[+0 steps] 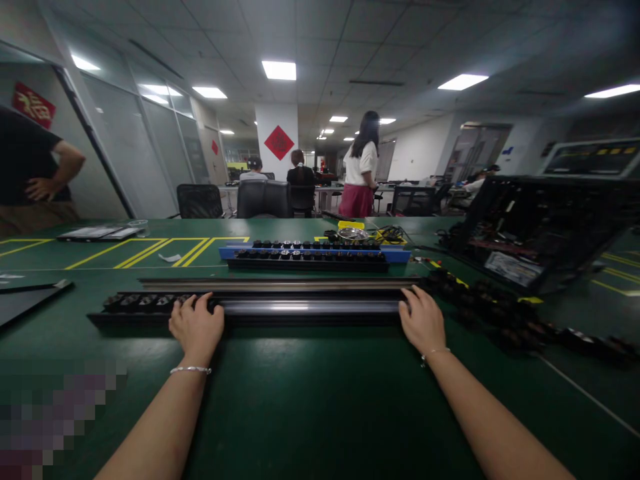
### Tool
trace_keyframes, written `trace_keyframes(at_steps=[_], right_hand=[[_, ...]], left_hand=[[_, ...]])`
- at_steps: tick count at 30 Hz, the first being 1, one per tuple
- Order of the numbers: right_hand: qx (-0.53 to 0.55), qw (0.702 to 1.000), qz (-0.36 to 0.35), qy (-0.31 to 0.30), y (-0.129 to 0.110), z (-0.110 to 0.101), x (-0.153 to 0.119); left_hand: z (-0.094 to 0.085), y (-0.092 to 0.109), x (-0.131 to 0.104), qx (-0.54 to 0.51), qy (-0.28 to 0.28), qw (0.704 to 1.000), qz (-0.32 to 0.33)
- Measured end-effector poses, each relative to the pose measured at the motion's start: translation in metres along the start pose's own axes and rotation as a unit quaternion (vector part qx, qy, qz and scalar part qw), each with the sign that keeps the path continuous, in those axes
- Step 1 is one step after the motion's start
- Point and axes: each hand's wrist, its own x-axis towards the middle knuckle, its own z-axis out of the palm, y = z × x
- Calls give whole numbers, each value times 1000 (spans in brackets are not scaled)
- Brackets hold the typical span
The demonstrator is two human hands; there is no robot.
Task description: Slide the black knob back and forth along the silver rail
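A long dark channel (310,308) with a shiny inner face lies crosswise on the green table (310,400). My left hand (197,325) rests on it left of the middle, fingers curled over its edge. Round black parts (145,301) sit in the channel just left of that hand. At the channel's right end is my right hand (423,319), its thumb and fingers bent around the end. Another long metal rail (280,285) lies directly behind. What the fingertips press on is partly hidden.
Behind are a black rack (310,265) and a blue rack (400,255) with round parts. Dark loose parts (505,310) lie right, before an open black computer case (530,227). A black panel (30,300) is at left. Several people are in the background.
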Motion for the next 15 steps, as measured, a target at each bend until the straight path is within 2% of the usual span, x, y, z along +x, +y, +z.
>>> trace_keyframes(at_steps=[4,12,15], right_hand=[[3,999,-21,-38,-7,10,-10],[24,998,-52,3,2,11,-9],[56,994,-92,-8,2,10,-10]], left_hand=[[-6,4,1,-10,-2,1000,-13],[-13,1,14,6,-52,994,-92],[-14,-3,17,-7,-54,992,-115]])
